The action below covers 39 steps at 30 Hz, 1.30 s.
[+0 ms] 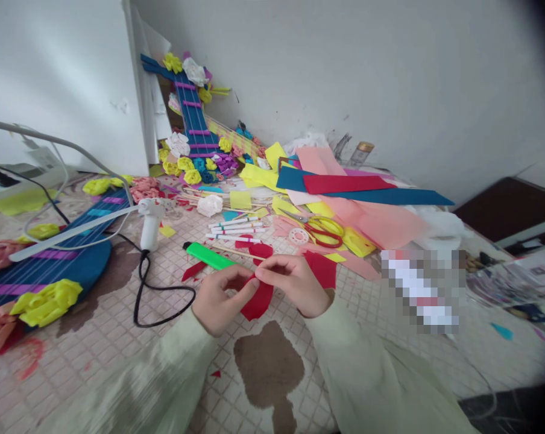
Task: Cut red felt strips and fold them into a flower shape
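Close together over the middle of the table, my left hand (225, 295) and my right hand (295, 283) both pinch a small piece of red crepe paper (260, 300). Its lower part hangs below the fingertips; its upper edge is hidden by them. Just behind the fingers lie more red paper petals (261, 250) and a thin wooden stick (236, 250). A green utility knife (209, 256) rests beyond my left hand. To the right of my right wrist is a larger red paper sheet (322, 269).
A white glue gun (149, 232) with a black cord stands at left, near a blue paper guitar with flowers (85, 259). Markers (236, 229), scissors (322, 231) and a tape roll (298, 235) lie ahead. Coloured paper strips (363, 191) pile up behind. Another decorated guitar (193, 114) leans on the wall.
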Tool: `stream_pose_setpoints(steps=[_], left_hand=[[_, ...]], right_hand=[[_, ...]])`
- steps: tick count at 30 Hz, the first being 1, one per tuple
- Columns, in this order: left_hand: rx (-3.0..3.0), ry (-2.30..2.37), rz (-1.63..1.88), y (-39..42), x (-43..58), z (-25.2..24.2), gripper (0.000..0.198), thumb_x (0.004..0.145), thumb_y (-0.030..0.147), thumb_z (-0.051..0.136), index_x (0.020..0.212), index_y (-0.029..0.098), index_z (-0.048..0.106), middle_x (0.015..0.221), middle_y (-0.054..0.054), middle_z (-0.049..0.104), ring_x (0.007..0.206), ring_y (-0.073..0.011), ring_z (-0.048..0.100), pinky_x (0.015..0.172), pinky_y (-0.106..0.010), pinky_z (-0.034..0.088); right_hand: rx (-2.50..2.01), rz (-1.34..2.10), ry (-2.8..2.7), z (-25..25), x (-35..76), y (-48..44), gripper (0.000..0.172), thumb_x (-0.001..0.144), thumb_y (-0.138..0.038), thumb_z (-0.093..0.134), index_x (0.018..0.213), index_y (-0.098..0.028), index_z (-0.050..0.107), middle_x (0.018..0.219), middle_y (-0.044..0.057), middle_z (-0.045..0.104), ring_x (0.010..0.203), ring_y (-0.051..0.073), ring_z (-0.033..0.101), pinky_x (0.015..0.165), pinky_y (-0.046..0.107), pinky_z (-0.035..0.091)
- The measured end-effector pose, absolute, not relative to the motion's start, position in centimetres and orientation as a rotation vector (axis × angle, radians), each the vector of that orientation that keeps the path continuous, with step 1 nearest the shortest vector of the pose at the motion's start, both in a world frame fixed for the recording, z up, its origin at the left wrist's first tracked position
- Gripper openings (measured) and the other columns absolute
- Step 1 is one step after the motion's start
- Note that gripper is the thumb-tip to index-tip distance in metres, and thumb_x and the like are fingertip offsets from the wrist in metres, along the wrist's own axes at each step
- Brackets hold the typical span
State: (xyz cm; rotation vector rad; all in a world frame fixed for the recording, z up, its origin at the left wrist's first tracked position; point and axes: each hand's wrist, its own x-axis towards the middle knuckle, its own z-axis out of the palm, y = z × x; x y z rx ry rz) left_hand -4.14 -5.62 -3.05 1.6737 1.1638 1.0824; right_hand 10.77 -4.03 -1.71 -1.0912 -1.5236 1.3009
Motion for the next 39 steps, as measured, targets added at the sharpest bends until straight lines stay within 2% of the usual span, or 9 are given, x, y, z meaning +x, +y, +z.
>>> stream_pose_setpoints(steps=[14, 21, 34, 39], left_hand=[[1.785, 1.28, 1.103, -5.9, -4.2, -2.0, 0.015, 0.07, 0.023, 0.054, 0.061, 0.015, 0.063, 0.057, -0.001, 0.063, 0.052, -0.0127, 0.056, 0.052, -0.021, 0.045], [1.673, 1.234, 1.167, -5.7, -4.1, -3.1, 0.015, 0.07, 0.026, 0.054, 0.075, 0.015, 0.063, 0.07, -0.003, 0.066, 0.061, -0.0142, 0.059, 0.056, -0.022, 0.048], [1.557, 1.273, 1.121, -5.4, -4.4, -3.2, 0.018, 0.07, 0.029, 0.053, 0.069, 0.013, 0.063, 0.064, -0.003, 0.064, 0.058, -0.0141, 0.057, 0.054, -0.022, 0.045], [1.467, 1.233, 1.129, -5.0, -4.6, -3.7, 0.019, 0.068, 0.03, 0.055, 0.068, 0.012, 0.062, 0.065, -0.003, 0.063, 0.059, -0.0136, 0.055, 0.054, -0.022, 0.043]], right_hand=[[-1.137, 1.328, -1.376, -1.5, 10.9, -3.8, 0.008, 0.063, -0.023, 0.061, 0.064, -0.015, 0.061, 0.064, -0.001, 0.058, 0.063, 0.01, 0.051, 0.063, 0.024, 0.04], [-1.105, 1.37, -1.408, -1.4, 10.9, -3.7, 0.009, 0.064, -0.023, 0.06, 0.065, -0.014, 0.06, 0.065, -0.001, 0.056, 0.063, 0.009, 0.049, 0.062, 0.024, 0.039], [-1.145, 1.345, -1.427, -1.9, 10.7, -3.8, 0.013, 0.063, -0.026, 0.062, 0.067, -0.013, 0.061, 0.066, 0.001, 0.058, 0.064, 0.01, 0.051, 0.063, 0.024, 0.041], [-1.161, 1.34, -1.414, -1.5, 11.4, -3.4, 0.019, 0.072, -0.031, 0.053, 0.076, -0.014, 0.061, 0.068, 0.003, 0.058, 0.059, 0.011, 0.053, 0.058, 0.026, 0.044]])
